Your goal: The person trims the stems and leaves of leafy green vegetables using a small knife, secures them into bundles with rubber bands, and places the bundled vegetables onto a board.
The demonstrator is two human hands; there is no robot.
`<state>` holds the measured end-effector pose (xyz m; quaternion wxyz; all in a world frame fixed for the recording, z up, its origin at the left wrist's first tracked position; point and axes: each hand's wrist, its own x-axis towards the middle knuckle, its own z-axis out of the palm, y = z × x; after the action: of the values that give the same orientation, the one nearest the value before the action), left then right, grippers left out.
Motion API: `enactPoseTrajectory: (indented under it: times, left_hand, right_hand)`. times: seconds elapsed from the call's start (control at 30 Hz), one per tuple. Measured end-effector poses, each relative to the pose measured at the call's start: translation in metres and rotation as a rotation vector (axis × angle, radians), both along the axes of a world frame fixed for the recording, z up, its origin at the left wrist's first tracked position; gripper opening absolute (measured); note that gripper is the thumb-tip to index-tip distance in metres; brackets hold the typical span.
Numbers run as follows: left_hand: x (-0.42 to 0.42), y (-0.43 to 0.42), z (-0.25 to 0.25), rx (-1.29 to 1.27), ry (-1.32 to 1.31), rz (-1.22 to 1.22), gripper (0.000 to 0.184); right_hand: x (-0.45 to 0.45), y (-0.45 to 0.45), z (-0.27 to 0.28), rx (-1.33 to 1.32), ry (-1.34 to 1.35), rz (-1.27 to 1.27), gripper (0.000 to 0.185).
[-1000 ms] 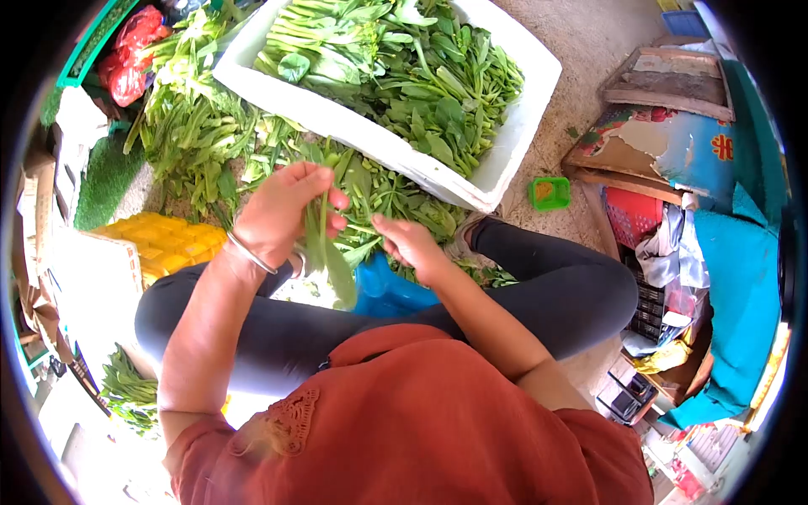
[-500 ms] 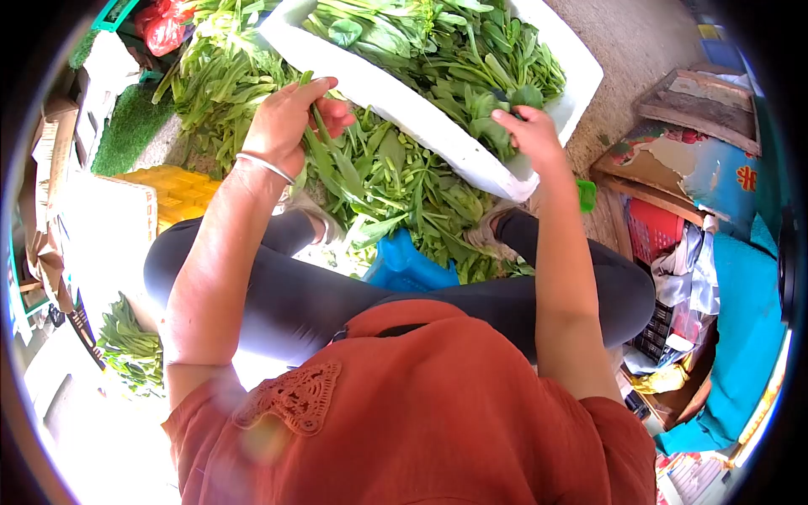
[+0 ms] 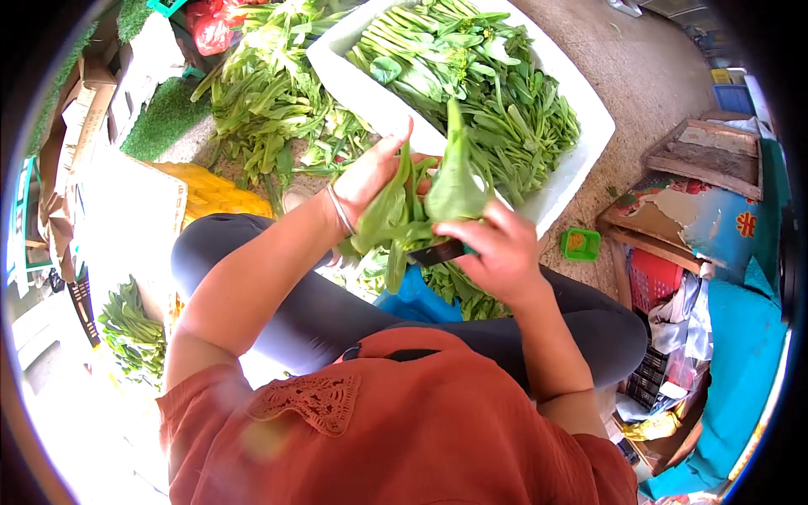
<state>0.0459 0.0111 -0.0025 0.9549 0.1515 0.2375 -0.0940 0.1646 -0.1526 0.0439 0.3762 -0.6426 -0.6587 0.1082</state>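
Note:
My left hand, with a bangle at the wrist, is closed around a leafy green vegetable above my lap. My right hand is close beside it, its fingers closed on a knife with a dark, flat blade. That blade is against the lower end of the greens; its handle is hidden in my palm. A broad leaf stands up between the two hands. Just beyond them is a white foam box full of stacked leafy greens.
Loose greens are heaped on the floor left of the box. A blue plastic stool sits between my legs. A yellow crate is at my left, a small green tray at my right. Wooden boards and a red basket stand farther right.
Both hands have come down and together, the right one moving left from the box's edge to the greens in my left hand. The view has shifted, showing more of the box.

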Motion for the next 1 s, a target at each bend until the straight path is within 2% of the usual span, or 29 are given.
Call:
enactPoseTrajectory:
  times: [0.07,0.13,0.37,0.43,0.47,0.53,0.6,0.67,0.77,0.83,0.9,1.0]
  left_hand:
    - [0.000,-0.008,0.013,0.195,-0.035,0.031,0.069]
    - [-0.003,-0.008,0.005,0.178,-0.127,-0.026,0.065]
    - [0.000,-0.004,-0.009,0.412,-0.015,0.021,0.050]
    - [0.000,-0.005,-0.008,0.514,0.002,0.032,0.044]
    - [-0.001,-0.006,-0.006,0.509,0.003,0.031,0.044]
    - [0.001,-0.009,-0.003,0.736,-0.017,-0.042,0.039]
    - [0.002,-0.011,-0.008,0.762,0.005,-0.046,0.035]
    - [0.002,-0.011,-0.009,0.859,0.043,-0.090,0.034]
    - [0.001,-0.011,-0.010,0.975,0.090,-0.149,0.035]
    - [0.000,-0.012,-0.012,1.158,0.070,-0.189,0.035]
    - [0.001,-0.012,-0.007,1.147,0.053,-0.245,0.034]
    - [0.001,-0.014,-0.009,1.204,-0.017,-0.285,0.034]
  right_hand:
    - [-0.003,-0.004,-0.002,-0.071,-0.116,0.052,0.042]
    - [-0.007,-0.002,-0.007,-0.028,-0.102,0.103,0.043]
    - [-0.005,-0.010,-0.005,-0.141,-0.152,0.142,0.035]
    - [0.001,-0.017,-0.017,0.058,0.181,-0.051,0.026]
    - [0.003,-0.020,-0.017,0.050,0.359,-0.198,0.019]
    - [0.006,-0.023,-0.011,-0.086,0.798,-0.492,0.020]
    - [0.015,-0.020,-0.009,-0.170,1.001,-0.621,0.027]
    - [0.021,-0.019,-0.013,-0.179,1.081,-0.658,0.034]
    - [0.026,-0.019,-0.009,-0.295,0.914,-0.782,0.035]
    - [0.024,-0.019,-0.011,-0.268,0.973,-0.710,0.034]
    - [0.020,-0.019,-0.014,-0.248,1.182,-0.524,0.034]
    - [0.010,-0.012,-0.027,-0.352,1.294,-0.360,0.043]
